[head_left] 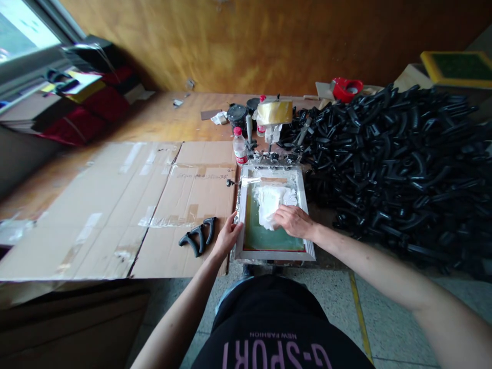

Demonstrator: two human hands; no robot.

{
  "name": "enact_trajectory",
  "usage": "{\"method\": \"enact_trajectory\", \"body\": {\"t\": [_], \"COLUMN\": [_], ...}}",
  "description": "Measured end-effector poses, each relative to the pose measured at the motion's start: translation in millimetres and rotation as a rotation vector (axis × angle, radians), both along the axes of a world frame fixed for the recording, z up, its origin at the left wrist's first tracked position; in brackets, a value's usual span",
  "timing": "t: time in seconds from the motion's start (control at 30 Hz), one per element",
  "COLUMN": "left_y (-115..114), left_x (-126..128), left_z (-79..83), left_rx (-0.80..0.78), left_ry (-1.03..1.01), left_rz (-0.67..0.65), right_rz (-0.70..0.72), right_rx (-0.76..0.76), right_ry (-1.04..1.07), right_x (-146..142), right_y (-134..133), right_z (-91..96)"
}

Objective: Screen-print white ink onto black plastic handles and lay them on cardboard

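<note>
- Far left, flat stacks with red sides are lying by the window.
- Smooth brown cardboard, creased and crossed by glossy tape strips, is covering the left part of the wooden bench.
- Three black curved parts, branching and slightly shiny, are lying in a slanting row on its near right portion.
- The left grip, a bare hand, is touching the frame's left rail, its fingers partly bent; whether it is pinching the rail, I cannot tell.
- A clear plastic bottle with a red cap is standing just beyond the frame's far left corner.
- The rectangular metal frame is lying at the bench's near edge, its long axis running near to far, its flat green mesh facing up.
- The white cloth, soft and crumpled, is spreading over the mesh's middle, its narrower end pointing near.
- The right grip is closing on the cloth's near right edge, fingers pointing left.
- Right, glossy black curved pieces are forming a tangled heap.
</note>
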State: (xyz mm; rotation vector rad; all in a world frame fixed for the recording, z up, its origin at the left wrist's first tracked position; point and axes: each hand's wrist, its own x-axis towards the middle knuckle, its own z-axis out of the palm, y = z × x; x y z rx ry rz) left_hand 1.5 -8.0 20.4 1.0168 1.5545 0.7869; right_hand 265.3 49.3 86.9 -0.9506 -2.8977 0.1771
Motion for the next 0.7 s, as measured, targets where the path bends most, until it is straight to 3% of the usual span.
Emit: {"method": "enact_trajectory", "body": {"t": [0.07,0.13,0.23,0.37,0.47,0.6,0.7], "left_y": [-0.3,-0.4,-0.8,-1.2,-1.0,-1.0,4.5], "left_x": [0.1,0.4,1.1,2.0,1.1,-1.9,-0.1], "left_z": [-1.0,0.1,3.8,6.7,13.2,46.9,88.0], "left_rx": [0.004,0.014,0.02,0.004,0.004,0.032,0.097], "left_ry": [-0.002,-0.005,-0.018,-0.049,-0.057,-0.104,-0.175], "left_rz": [0.0,0.006,0.023,0.037,0.019,-0.023,0.026], "right_rz": [0.081,0.034,-0.072,-0.006,-0.105,-0.39,-0.641], "right_rx": [-0.023,-0.013,0.099,0.107,0.049,0.055,0.07], "right_ry": [0.002,0.017,0.07,0.094,0.11,0.174,0.249], "right_x": [7.6,7.3,1.1,0.4,-3.7,-10.0,16.1], "right_y": [-2.7,0.3,-3.3,-19.7,-5.6,51.3,90.8], "right_z": [4.0,5.0,-5.2,-17.8,-3.7,37.7,62.6]}}
